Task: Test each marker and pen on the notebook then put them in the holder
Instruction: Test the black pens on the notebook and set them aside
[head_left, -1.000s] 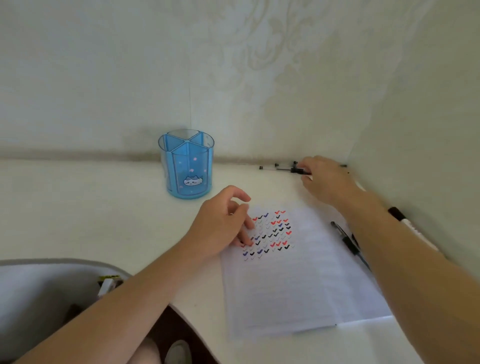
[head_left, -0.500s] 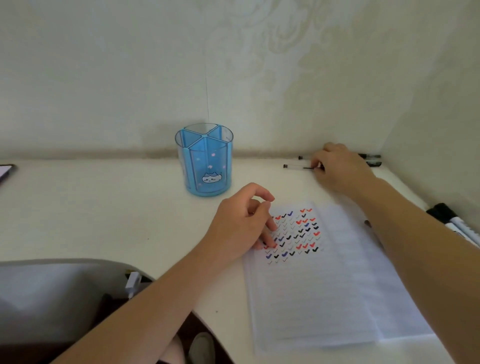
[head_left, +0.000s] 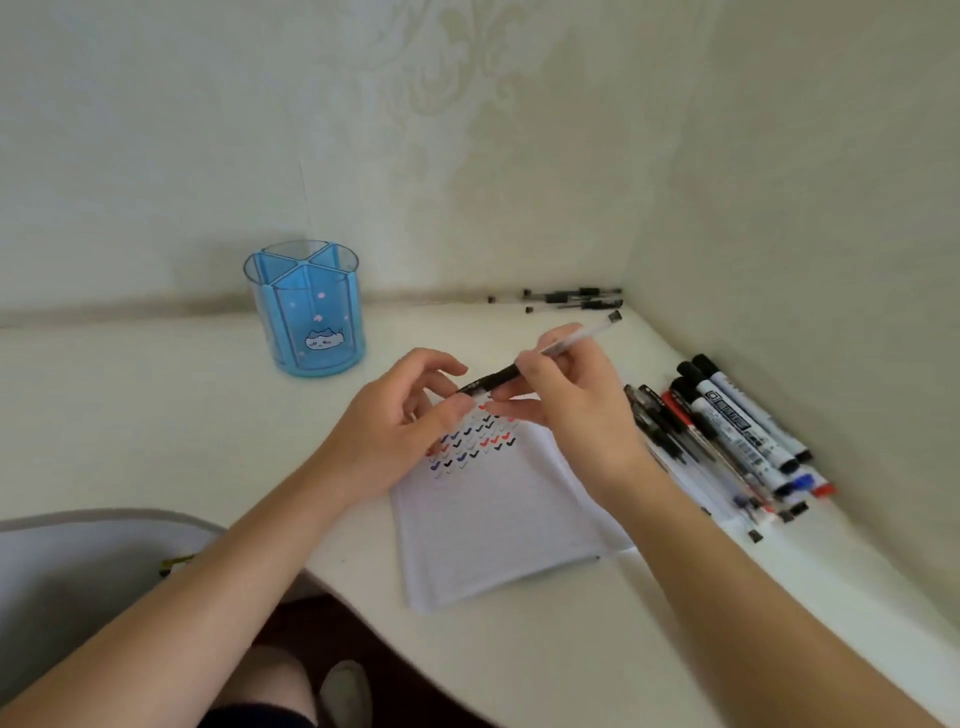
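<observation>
- The right grip (head_left: 576, 410) is closed round a gel pen (head_left: 493, 378), fingers wrapped about the middle of the barrel, held up over the top edge of the notebook (head_left: 493, 519).
- The pen's long axis slants from its tail, high and to the right, down-left to its dark front end, which points at the left grip (head_left: 400, 426).
- The left grip is curled at that front end, thumb below and forefinger above. Whether it already pinches the pen I cannot tell.
- Judged from this, the next step is uncapping: a pull along the pen's axis, toward the left.
- The blue pen holder (head_left: 311, 322) stands upright on the table (head_left: 156, 415), well left of both hands. No pen shows in its see-through compartments.
- Untested whiteboard markers (head_left: 743, 421) and pens lie right of the notebook. A few more pens (head_left: 571, 299) lie along the wall.
</observation>
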